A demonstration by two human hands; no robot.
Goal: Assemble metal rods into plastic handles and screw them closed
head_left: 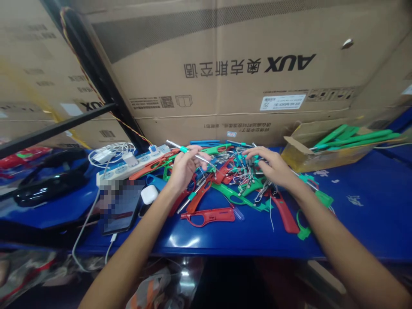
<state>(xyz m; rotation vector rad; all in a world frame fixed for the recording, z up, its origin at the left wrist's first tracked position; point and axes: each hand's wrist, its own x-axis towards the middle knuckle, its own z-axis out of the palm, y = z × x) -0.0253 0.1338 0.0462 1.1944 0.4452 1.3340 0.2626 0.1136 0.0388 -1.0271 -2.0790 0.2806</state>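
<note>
My left hand (186,166) is closed round a thin metal rod with a green sleeve (184,149), held slanting above the blue table (225,238). My right hand (269,165) rests palm down with its fingers spread over a tangled pile of red, orange and green plastic handle parts and bent wires (240,178). Whether its fingertips pinch anything in the pile is hidden. A loose red handle piece (209,215) lies nearest the front edge, just ahead of my left forearm.
A white power strip with chargers (128,168) and a phone (120,208) beside a white earbud case (149,194) lie at the left. A cardboard box of long green parts (337,143) stands at the right. Large cartons (244,64) wall off the back; a black helmet (48,178) sits far left.
</note>
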